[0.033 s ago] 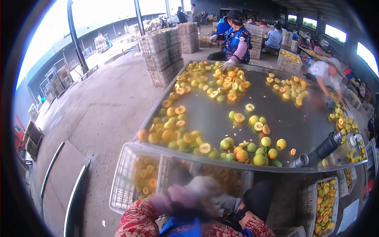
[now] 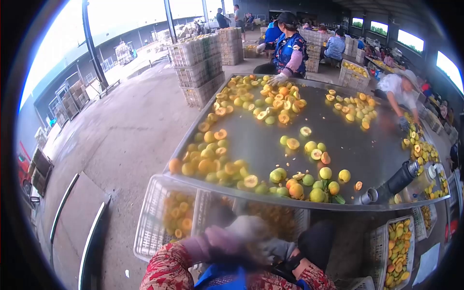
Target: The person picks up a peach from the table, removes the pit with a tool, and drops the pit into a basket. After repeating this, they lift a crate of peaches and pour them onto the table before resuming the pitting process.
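My left hand, in a pale glove with a pinkish sleeve cuff, is held low in front of my body, over the crates below the table edge. Close beside it is my right hand in a greyish glove, a dark band at its wrist. Blur covers the fingers of both, so whether they hold anything cannot be made out. Just beyond, halved and whole yellow-green fruit, which look like apricots or peaches, lie on the metal table. Beneath its near edge, a white plastic crate contains halved fruit.
A dark thermos lies at the table's near right corner. Across the table, a co-worker's gloved hand touches fruit; another co-worker leans in at right. Stacked crates stand to the left, and a filled crate sits below right.
The co-worker at the right has shifted slightly, with a pale hat now showing more clearly. My hands and the fruit near me look the same.
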Tool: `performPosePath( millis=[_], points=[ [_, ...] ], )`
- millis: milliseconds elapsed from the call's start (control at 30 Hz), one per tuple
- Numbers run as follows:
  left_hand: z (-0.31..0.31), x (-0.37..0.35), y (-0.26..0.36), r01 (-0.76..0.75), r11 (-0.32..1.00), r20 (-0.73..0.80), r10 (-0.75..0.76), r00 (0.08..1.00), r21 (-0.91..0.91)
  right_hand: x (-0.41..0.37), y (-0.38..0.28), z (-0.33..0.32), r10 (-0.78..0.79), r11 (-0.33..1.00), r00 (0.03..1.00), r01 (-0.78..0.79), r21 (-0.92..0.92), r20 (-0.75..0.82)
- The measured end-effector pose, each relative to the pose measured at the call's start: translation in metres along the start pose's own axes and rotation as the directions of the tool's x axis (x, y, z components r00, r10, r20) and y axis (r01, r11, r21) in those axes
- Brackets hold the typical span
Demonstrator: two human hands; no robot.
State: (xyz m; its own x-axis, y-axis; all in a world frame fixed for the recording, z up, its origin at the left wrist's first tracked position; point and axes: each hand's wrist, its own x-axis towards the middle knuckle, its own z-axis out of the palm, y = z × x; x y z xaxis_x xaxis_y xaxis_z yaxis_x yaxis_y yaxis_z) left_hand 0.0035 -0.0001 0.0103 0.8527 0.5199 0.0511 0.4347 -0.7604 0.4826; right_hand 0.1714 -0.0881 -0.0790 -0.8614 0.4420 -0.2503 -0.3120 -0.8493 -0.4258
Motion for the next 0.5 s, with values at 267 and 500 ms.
performPosePath(
  millis=[267, 500],
  points=[
    [-0.007, -0.015, 0.018, 0.275, 0.803, -0.027, -0.339, 0.94, -0.528, -0.006, 0.004, 0.035, -0.045, 0.986, 0.996, 0.057, 0.156, -0.078],
    [0.003, -0.001, 0.001, -0.046, 0.939, -0.281, -0.055, 0.958, -0.341, 0.004, 0.027, -0.015, -0.137, 0.956, 0.986, 0.156, 0.25, -0.09]
  ],
)
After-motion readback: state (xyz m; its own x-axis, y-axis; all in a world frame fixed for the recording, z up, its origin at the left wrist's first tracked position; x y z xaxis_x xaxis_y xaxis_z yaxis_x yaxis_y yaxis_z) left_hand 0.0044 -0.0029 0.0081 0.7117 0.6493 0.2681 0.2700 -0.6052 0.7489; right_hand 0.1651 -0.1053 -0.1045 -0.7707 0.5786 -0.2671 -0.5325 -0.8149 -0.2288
